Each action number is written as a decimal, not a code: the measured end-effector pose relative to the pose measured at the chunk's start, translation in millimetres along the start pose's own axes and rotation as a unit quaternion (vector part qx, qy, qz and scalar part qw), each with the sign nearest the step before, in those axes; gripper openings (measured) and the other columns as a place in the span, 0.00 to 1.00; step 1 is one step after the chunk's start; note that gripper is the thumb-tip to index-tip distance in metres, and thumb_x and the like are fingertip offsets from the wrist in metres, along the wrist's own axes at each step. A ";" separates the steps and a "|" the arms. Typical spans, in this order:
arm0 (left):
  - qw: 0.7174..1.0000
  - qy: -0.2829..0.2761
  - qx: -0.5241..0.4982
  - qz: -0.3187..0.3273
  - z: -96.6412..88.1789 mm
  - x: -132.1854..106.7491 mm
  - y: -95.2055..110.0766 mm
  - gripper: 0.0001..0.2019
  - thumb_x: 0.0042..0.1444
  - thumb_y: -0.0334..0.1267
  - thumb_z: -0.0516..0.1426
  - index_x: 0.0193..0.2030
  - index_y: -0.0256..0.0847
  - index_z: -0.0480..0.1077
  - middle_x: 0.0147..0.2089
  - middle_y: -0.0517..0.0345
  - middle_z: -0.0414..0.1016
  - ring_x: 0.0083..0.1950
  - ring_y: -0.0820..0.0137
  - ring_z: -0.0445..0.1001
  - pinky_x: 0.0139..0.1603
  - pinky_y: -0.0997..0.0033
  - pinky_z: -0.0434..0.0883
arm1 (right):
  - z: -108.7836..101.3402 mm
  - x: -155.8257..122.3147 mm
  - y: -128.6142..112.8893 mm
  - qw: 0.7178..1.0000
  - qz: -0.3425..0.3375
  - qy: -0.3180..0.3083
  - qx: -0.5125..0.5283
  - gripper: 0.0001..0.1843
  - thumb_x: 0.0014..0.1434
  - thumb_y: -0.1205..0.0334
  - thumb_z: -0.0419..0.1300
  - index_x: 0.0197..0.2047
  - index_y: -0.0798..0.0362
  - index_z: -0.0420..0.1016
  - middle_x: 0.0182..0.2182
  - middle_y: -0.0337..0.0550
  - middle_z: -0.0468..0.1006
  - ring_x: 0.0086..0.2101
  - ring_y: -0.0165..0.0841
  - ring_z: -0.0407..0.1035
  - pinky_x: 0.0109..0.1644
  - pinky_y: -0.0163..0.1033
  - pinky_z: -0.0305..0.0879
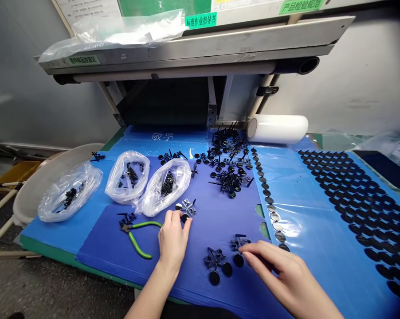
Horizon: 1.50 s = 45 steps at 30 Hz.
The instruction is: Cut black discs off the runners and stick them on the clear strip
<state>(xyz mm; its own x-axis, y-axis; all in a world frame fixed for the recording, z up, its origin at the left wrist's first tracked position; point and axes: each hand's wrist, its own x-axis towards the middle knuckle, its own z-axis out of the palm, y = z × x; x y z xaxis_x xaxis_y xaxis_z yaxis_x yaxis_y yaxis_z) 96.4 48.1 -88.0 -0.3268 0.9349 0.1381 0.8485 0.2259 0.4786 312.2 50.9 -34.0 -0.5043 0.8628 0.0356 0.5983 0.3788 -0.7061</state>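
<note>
My left hand (173,237) rests on the blue corrugated board (200,212), its fingertips pinched on a small black round disc part (184,217) beside a little cluster of black moulded pieces (188,206). My right hand (283,272) lies low on the board with fingers stretched toward a black disc (238,260); it touches or nearly touches it. More black discs on sprues (216,266) sit between my hands. Green-handled cutters (135,232) lie left of my left hand.
Three clear plastic bags (130,175) with black parts lie at the left. A heap of black sprues (229,164) sits at the back. A clear film (306,212) carries rows of black discs (359,195). A white roll (276,128) and a white tub (43,177) stand nearby.
</note>
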 end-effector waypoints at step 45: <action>0.986 -0.063 -0.137 0.073 -7.0 -23.8 1.9 0.18 0.51 0.53 0.49 0.38 0.40 0.65 0.27 0.59 0.65 0.24 0.72 0.67 0.26 0.74 0.67 | 2.5 8.6 50.0 0.997 0.029 -0.045 -0.058 0.11 0.60 0.60 0.50 0.47 0.46 0.66 0.32 0.41 0.69 0.32 0.35 0.67 0.36 0.38 0.64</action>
<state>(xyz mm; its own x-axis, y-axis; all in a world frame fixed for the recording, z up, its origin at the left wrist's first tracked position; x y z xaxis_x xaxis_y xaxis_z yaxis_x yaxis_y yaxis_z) 102.8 24.4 -84.3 -0.1397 0.9827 0.1219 0.7324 0.0197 0.6806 336.3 76.4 -70.7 -0.5174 0.8528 -0.0711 0.6934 0.3691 -0.6188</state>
